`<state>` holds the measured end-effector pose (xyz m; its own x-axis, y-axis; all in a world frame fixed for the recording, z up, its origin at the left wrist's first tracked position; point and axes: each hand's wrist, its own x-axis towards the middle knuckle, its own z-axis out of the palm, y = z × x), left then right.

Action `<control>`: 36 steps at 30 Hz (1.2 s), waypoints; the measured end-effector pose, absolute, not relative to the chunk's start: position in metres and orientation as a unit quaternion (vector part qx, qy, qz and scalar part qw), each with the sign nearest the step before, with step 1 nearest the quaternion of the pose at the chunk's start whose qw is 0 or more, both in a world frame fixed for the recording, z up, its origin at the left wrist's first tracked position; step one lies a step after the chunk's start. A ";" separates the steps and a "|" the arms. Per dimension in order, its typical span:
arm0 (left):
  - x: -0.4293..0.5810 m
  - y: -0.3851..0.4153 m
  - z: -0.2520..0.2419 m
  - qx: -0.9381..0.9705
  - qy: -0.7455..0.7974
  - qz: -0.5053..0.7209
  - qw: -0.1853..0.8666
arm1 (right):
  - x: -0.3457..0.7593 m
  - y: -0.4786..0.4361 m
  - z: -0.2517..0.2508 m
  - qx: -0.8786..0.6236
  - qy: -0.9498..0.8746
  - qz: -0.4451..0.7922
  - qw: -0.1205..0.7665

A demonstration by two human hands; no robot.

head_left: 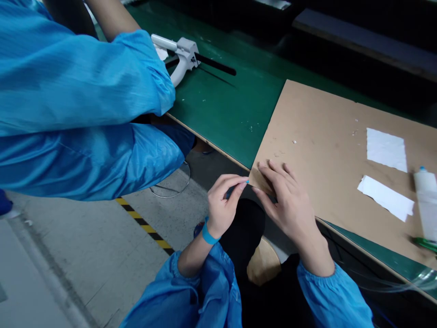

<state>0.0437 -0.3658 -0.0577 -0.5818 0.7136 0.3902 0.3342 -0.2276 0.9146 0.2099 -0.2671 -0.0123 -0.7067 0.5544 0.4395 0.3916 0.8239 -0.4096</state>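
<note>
My left hand is closed in a pinch just off the near left corner of a brown cardboard sheet. A tiny blue piece shows between its thumb and index fingertips; its kind is too small to make out. A blue band circles that wrist. My right hand lies with fingers apart on the same corner of the cardboard, its thumb over the near edge. Nothing shows in its grasp. Small crumbs and scraps are scattered on the cardboard beyond the fingers.
Two white paper pieces and a white bottle are on the cardboard at right. A white-and-black tool or fixture stands on the green tabletop. At left sits another person in blue sleeves. A wooden stool is below.
</note>
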 end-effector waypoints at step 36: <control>0.032 -0.369 -0.038 0.428 0.598 0.656 0.170 | 0.207 -0.266 -0.015 -0.262 -0.904 0.169 0.293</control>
<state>0.0317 -0.3688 -0.0378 -0.5754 0.7351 0.3585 0.2892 -0.2271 0.9299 0.2074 -0.2662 -0.0150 -0.6905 0.5732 0.4411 0.3746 0.8051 -0.4598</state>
